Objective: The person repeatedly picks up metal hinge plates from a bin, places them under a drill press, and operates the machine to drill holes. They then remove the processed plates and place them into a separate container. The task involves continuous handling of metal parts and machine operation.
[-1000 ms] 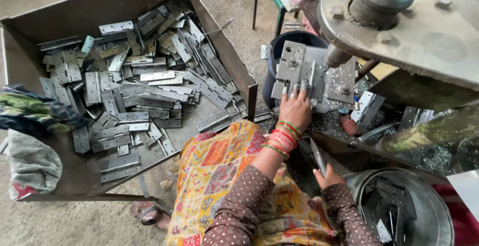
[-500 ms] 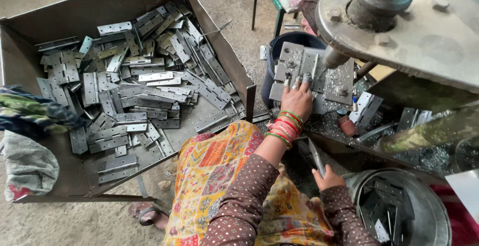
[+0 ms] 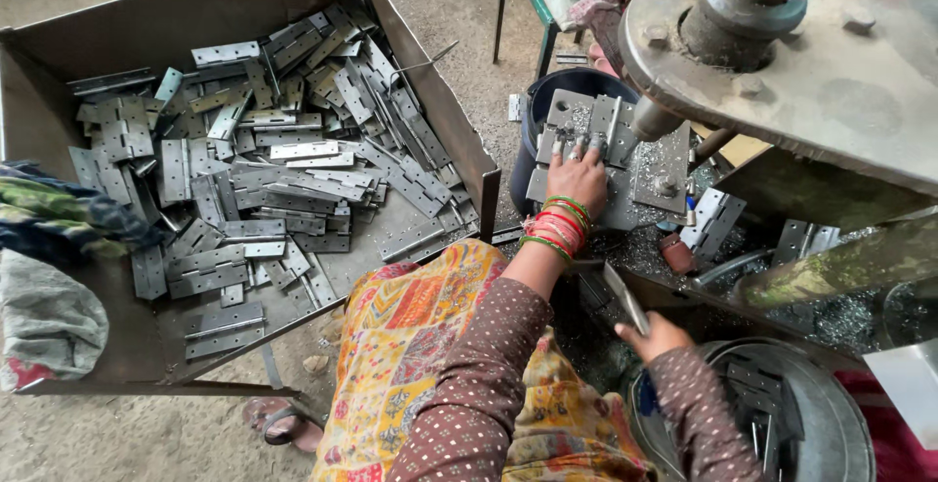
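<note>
The left hand (image 3: 578, 177) has slid forward, now pressing a hinge plate (image 3: 586, 121) flat under the press; the right hand (image 3: 657, 334) grips another hinge (image 3: 625, 296).

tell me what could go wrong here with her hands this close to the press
The left hand lies flat on the hinge plates right beside the press punch; if the punch came down, its fingers could be caught. The right hand grips a bare metal hinge, whose edges might cut. Metal shavings litter the bench and could prick skin.
</note>
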